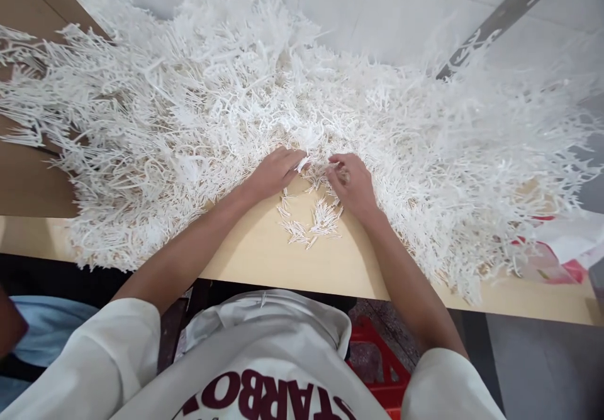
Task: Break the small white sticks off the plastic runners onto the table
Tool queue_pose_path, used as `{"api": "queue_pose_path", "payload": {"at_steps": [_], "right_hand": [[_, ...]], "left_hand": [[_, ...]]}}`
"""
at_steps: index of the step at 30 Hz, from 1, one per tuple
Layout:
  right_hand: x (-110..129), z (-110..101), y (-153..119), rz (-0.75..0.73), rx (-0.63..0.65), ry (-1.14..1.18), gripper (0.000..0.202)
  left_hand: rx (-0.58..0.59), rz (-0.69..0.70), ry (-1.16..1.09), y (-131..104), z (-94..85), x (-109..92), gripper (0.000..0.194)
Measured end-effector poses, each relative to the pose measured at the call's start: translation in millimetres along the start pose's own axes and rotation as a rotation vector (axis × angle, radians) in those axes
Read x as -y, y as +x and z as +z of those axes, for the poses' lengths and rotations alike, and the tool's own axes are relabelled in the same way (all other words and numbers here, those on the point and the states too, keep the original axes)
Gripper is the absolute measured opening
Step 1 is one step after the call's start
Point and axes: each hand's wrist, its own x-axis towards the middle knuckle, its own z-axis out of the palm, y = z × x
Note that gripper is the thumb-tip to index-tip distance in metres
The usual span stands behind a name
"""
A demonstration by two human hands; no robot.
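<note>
Pinching a white plasticky sprig (302,163), left hand (276,172); right hand (356,184) grip, can't tell. Thin white plasticky sticks (325,215) sit at 6 o'clock, probably to avoid the tangled white plasticky heap (212,93) at 12.

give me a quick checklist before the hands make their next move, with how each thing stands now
1. Both hands in view: ok; the left hand and right hand are at the near side of the white pile.
2. Left hand's hold firm: cannot tell; white bits show at it.
3. Right hand's hold firm: cannot tell; its fingers are curled, but the detail is too small.
4. Short white pieces gathered in one heap: not ok; they lie scattered on the tabletop.
5. White pile kept back from the front edge: not ok; strands reach it at the picture's left.
</note>
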Motion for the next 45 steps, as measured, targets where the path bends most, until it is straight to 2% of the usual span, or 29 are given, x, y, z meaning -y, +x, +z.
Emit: {"api": "queue_pose_path", "payload": {"at_steps": [3, 6, 8, 10, 14, 20, 25, 28, 31, 34, 39, 45], "right_hand": [[1.9, 3.1, -0.4, -0.075, 0.03, -0.095, 0.025], [9.5, 7.3, -2.9, -0.137, 0.048, -0.145, 0.027], [11.7, 9.9, -3.8, -0.154, 0.073, -0.157, 0.027], [11.3, 11.3, -3.8, -0.16, 0.09, -0.15, 0.029], [9.2, 9.6, -2.6, -0.142, 0.143, -0.123, 0.03], [8.2, 8.9, -2.2, -0.11, 0.203, -0.139, 0.02], [12.5, 13.9, -2.1, -0.084, 0.224, -0.132, 0.005], [19.1, 11.8, -0.4, -0.05, 0.244, -0.103, 0.013], [23.7, 5.3, 1.0, -0.099, 0.22, -0.047, 0.017], [24.2, 0.2, 0.4, -0.195, 0.174, -0.009, 0.018], [21.1, -1.0, -2.0, -0.307, 0.077, 0.046, 0.015], [19.7, -1.9, -1.6, -0.333, 0.06, 0.1, 0.019]], "left_hand": [[0.027, 0.066, 0.109, -0.9, 1.0, -2.2, 0.027], [0.024, 0.195, 0.164, -1.0, 2.1, -2.4, 0.024], [0.006, 0.296, 0.215, -1.0, 3.5, -1.6, 0.02], [-0.028, 0.341, 0.242, -1.1, 5.0, -0.2, 0.017], [-0.069, 0.312, 0.205, -2.3, 5.6, 1.7, 0.017], [-0.086, 0.302, 0.144, -3.0, 7.4, 2.4, 0.017], [-0.116, 0.34, 0.33, -1.1, 10.1, 0.9, 0.02], [-0.13, 0.372, 0.415, -1.2, 9.2, -2.6, 0.025], [-0.166, 0.4, 0.453, -2.4, 7.0, -6.3, 0.026], [-0.131, 0.424, 0.448, -3.8, 4.9, -9.7, 0.025], [0.001, 0.372, 0.441, -5.4, 4.2, -15.6, 0.022], [0.009, 0.345, 0.416, -5.4, 7.5, -16.8, 0.018]]}}
